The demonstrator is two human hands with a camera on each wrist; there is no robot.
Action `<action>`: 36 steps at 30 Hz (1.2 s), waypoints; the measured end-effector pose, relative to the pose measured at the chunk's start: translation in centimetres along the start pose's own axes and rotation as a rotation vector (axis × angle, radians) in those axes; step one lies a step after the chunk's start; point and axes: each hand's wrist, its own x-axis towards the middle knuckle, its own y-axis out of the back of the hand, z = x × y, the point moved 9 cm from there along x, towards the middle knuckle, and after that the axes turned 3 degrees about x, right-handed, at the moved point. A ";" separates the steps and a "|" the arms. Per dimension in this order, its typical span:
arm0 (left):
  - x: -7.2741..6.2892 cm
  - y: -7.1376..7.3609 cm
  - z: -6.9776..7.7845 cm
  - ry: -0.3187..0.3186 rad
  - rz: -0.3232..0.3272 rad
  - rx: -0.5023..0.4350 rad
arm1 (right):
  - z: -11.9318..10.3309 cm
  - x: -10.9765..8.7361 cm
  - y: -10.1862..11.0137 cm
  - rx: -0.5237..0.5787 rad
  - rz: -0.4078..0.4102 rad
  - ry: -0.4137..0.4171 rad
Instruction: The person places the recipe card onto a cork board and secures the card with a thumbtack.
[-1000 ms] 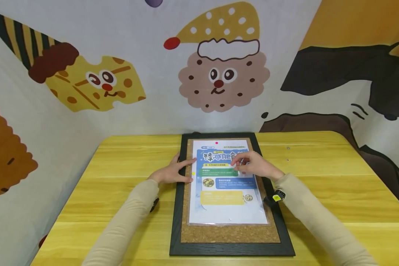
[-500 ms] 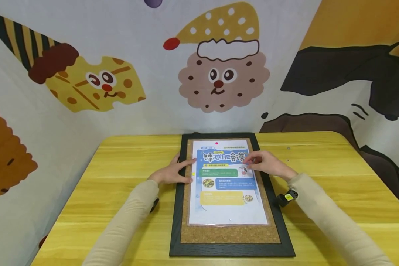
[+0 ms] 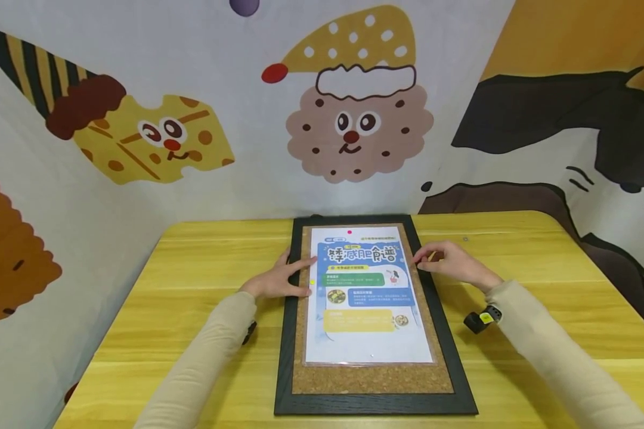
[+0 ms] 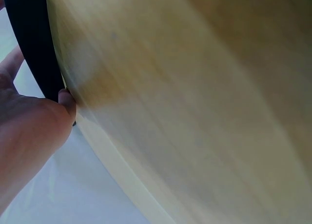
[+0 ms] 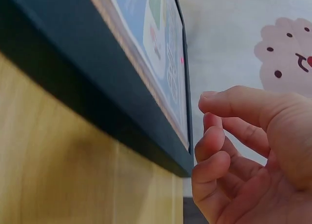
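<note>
Mid-frame, the poster (image 3: 367,298) ran lengthwise up-frame: left hand (image 3: 276,279) spread wide at its left edge; right hand (image 3: 451,260) just right, fingers curled, grip unclear!

long beige sleeves (image 3: 203,357) reach both wrists, with black wrist devices (image 3: 474,323), the right one bearing a yellow patch (image 3: 486,318).

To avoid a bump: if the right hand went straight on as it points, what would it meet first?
Probably the right side of the black frame; depth under the right hand is unclear, so perhaps the poster.
</note>
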 end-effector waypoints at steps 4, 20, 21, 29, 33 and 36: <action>0.0 0.0 0.0 -0.002 0.003 -0.011 | 0.7 -0.5 1.1 0.002 0.011 -0.007; 0.1 -0.3 -0.4 0.004 0.004 -0.014 | 3.1 -2.6 5.8 0.017 0.075 -0.054; 0.1 -0.2 -0.4 0.006 0.009 -0.013 | 3.3 -2.7 6.1 0.020 0.079 -0.064; 0.0 -0.3 -0.5 0.015 -0.001 -0.023 | 5.5 -3.4 7.5 0.024 0.116 -0.124; 0.0 -0.2 -0.4 0.012 -0.003 -0.024 | 6.6 -3.7 7.9 0.017 0.125 -0.147; 0.0 -0.2 -0.3 0.010 -0.005 -0.021 | 7.1 -3.9 7.9 0.020 0.131 -0.157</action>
